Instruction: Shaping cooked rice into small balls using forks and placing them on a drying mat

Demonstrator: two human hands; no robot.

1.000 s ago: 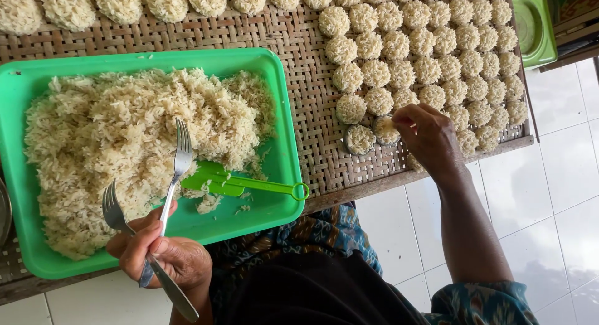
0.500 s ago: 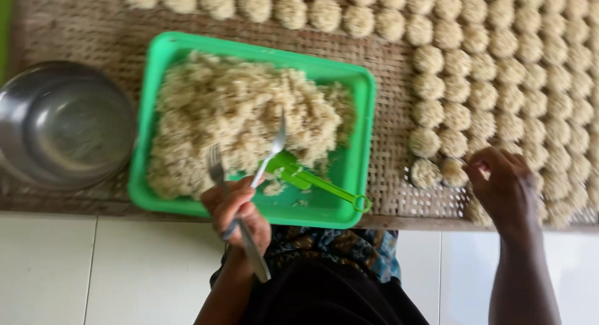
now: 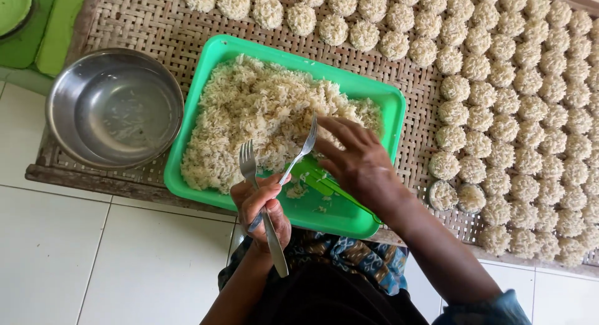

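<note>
Dozens of rice balls [image 3: 499,100] at right, tray [image 3: 349,219] mostly full; left hand [image 3: 262,206] clenching 2 forks [image 3: 274,175], right hand [image 3: 359,163] loosely open over rice [image 3: 249,113].

Your left hand [image 3: 262,206] grips two metal forks [image 3: 274,175], handles crossed in your fist, tines pointing up over the pale, clumpy cooked rice [image 3: 262,113] heaped in the green tray [image 3: 349,216]. Your right hand [image 3: 359,163] rests on the small green mould [image 3: 315,175] lying on the tray's bare front corner.
</note>
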